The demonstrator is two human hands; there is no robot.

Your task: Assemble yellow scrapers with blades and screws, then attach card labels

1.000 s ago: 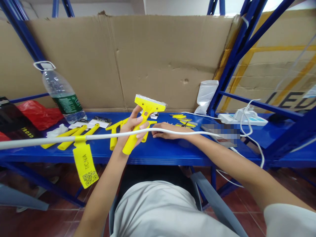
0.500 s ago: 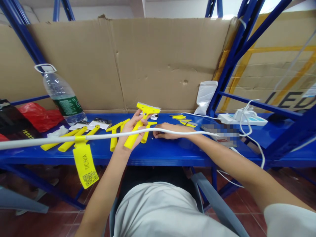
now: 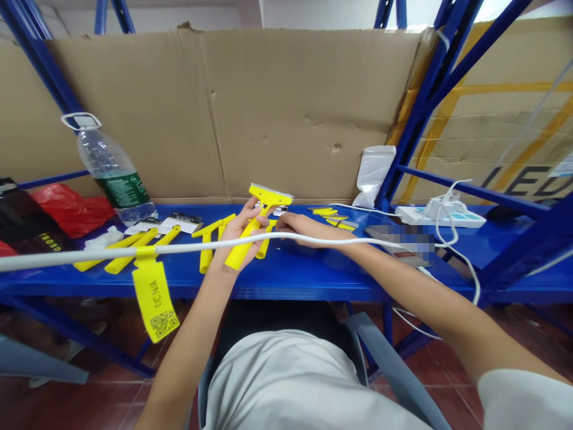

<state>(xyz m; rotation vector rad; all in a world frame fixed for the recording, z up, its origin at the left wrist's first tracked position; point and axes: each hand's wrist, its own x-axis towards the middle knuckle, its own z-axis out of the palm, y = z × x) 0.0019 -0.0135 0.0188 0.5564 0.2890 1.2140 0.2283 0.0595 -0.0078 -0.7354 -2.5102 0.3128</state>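
Nearest to me, one white cable (image 3: 201,245) with one yellow tag (image 3: 155,304) crosses in front of both hands. Beyond it, my left hand (image 3: 238,227) grips a single yellow scraper (image 3: 252,230) by its handle, head up, clear of the table (image 3: 304,275). A second ago I held it higher; I have lowered it, and it has barely moved since. My right hand (image 3: 302,226) has shifted slightly away from me, fingers bent; I cannot tell whether they hold anything. I judge that the scraper is being kept steady while the right hand handles something small. One tiny pale bit (image 3: 278,248) lies just below those fingertips.

Around and under my left hand I count at least three more yellow T-shaped pieces (image 3: 206,254), partly covered. Farther left lie three yellow handles (image 3: 129,254) and two cards (image 3: 181,221), with one bottle (image 3: 123,188) behind them. Past my right hand are several yellow strips (image 3: 324,211), too overlapped to count surely; farther right, one power strip (image 3: 439,216). Behind, one white pouch (image 3: 373,173) leans near the cardboard (image 3: 313,107).
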